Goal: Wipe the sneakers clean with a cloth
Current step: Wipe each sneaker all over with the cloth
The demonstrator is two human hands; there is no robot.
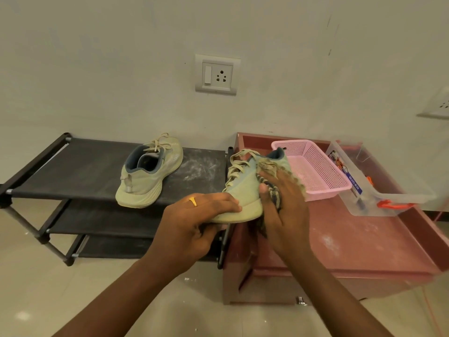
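Left hand (201, 215): grips the held sneaker (243, 188), a pale green mesh running shoe with tan laces and a blue-grey collar. Fingers are curled over the toe end and the thumb is tucked under the sole. A gold ring (193, 201) sits on one finger.

Right hand (285, 210): laid over the cloth (268, 166), a frayed rag striped tan and dark, pressing it against the side of the upper. The thumb is hooked round a fold of it and the fingers stretch along the shoe toward the heel. Fringe shows past the fingertips, and a tail of fabric hangs below the palm.

The held sneaker is off any surface, carried between the two hands. Its toe is low at the left hand and its heel tilts up and away beyond the right fingertips.

Beyond the left hand and out to its left is the second sneaker (148, 173), a matching pale green shoe. It stands on its sole on the top shelf of a black fabric-and-tube shoe rack (73, 166), heel end nearer. The shelf has whitish dusty smears between that shoe and the held one.

Just beyond the right hand, behind the raised heel, is a pink perforated plastic basket (320, 171). Further out to the right of that hand is a clear plastic box (388, 198) with orange latches and a blue label. Both rest on a reddish-brown cabinet top (364, 239) with raised edges, which spreads under the right hand.

High on the wall above both hands is a white switch-and-socket plate (217, 74).
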